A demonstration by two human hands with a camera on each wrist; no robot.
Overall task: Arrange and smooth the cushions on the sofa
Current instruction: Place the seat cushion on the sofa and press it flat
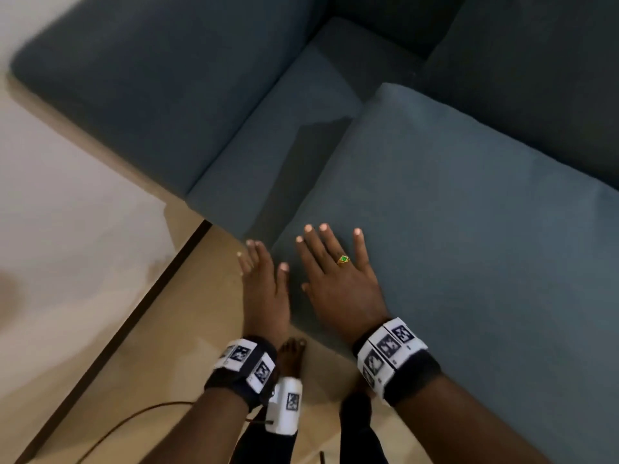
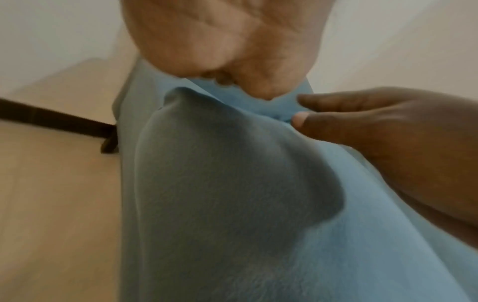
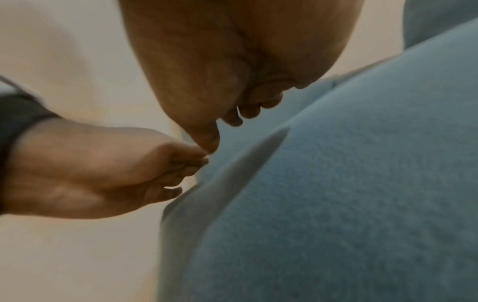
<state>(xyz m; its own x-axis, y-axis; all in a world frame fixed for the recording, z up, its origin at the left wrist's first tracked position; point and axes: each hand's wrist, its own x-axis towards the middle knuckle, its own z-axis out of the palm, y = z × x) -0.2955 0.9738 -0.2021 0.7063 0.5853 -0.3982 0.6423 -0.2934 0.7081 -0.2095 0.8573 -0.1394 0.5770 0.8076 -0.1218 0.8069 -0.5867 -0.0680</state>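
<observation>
A large teal seat cushion (image 1: 452,212) lies askew on the sofa base (image 1: 268,155), its near corner jutting past the front edge. My right hand (image 1: 338,272) rests flat on that corner with straight, spread fingers and a green-stoned ring. My left hand (image 1: 264,279) is held edge-on against the cushion's left side, fingers straight. In the left wrist view the cushion corner (image 2: 232,163) bulges below my left palm (image 2: 220,40), with the right hand (image 2: 388,126) touching it. In the right wrist view my right palm (image 3: 232,61) hovers at the cushion (image 3: 336,183), beside the left hand (image 3: 103,173).
The sofa's padded arm (image 1: 150,78) runs along the upper left and the back cushions (image 1: 536,78) at the upper right. Beige floor (image 1: 83,262) with a dark strip (image 1: 134,313) lies to the left. My bare foot (image 1: 291,356) stands by the sofa front; a cable (image 1: 134,420) trails on the floor.
</observation>
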